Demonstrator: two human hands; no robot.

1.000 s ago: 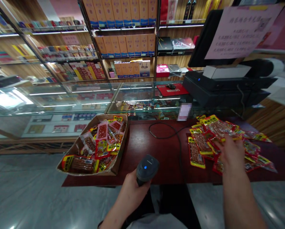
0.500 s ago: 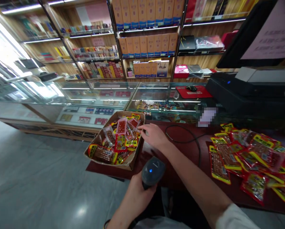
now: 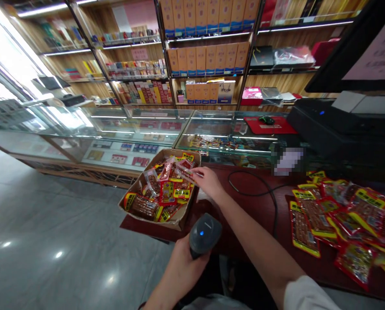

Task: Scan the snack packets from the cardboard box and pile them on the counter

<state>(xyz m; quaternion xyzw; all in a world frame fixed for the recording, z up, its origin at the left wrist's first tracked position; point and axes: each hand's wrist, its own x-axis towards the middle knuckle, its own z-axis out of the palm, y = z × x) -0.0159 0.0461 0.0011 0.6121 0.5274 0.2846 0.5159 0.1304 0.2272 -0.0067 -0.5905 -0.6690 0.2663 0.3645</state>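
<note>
My left hand (image 3: 185,266) is wrapped round the handle of a dark barcode scanner (image 3: 205,234) with a blue light on top. At the right edge of a cardboard box (image 3: 178,223), my right hand (image 3: 210,183) pinches the end of a clear snack packet (image 3: 183,172). The packet is tilted and lies over other packets in the box. Around it are several snack packets with yellow and red printing, among them a red and yellow packet (image 3: 167,193) and a long brown one (image 3: 143,207).
A pile of snack packets (image 3: 343,219) lies on the right of the dark red table (image 3: 244,211). A black cable (image 3: 272,202) curls across the table. Behind stand a glass display counter (image 3: 224,125), a red mouse pad (image 3: 282,126) and a monitor (image 3: 350,51).
My right fingers, earlier at the packets, now grip a clear packet whose near end has lifted slightly. The scanner stays in my left hand. The view has shifted slightly.
</note>
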